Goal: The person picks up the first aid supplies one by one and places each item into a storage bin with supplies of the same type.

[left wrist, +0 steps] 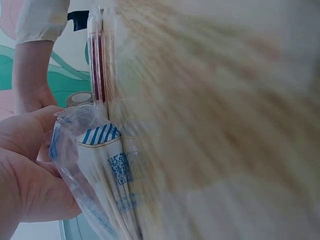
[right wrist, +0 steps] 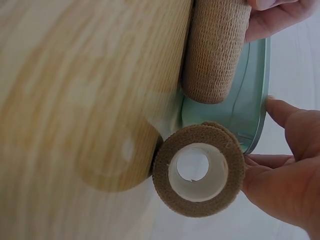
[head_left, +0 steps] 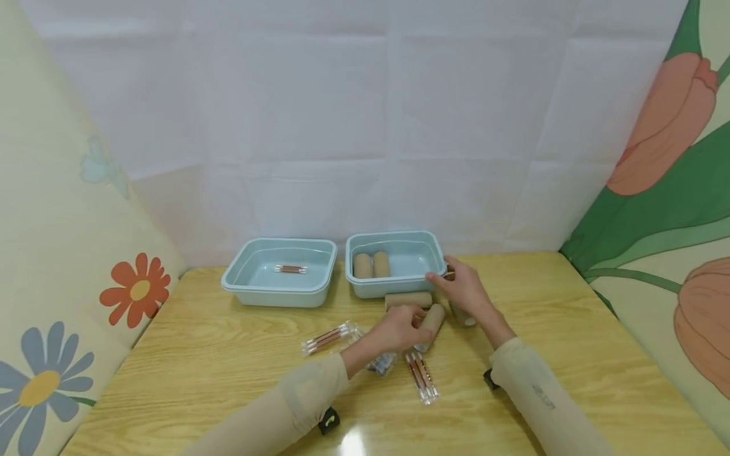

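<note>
My left hand [head_left: 402,328] pinches the end of a tan cohesive bandage roll [right wrist: 212,55] lying aslant on the table. Close beside its wrist is a clear, blue-printed packet of cotton swabs [left wrist: 107,160], partly under the hand in the head view. My right hand [head_left: 463,286] is at the near right corner of the right blue tray [head_left: 393,286], thumb at the rim. Below it lies another bandage roll [right wrist: 227,172], end-on to the right wrist camera; its far end is hidden by the fingers, so a grip is unclear. One more roll [head_left: 407,299] lies along the tray's front.
Two bandage rolls [head_left: 372,265] stand inside the right tray. A second blue tray [head_left: 279,297] to its left holds a pack of brown-red swabs [head_left: 291,269]. Similar swab packs [head_left: 326,339] lie on the wooden table, one [head_left: 422,378] nearer the front. A white sheet hangs behind.
</note>
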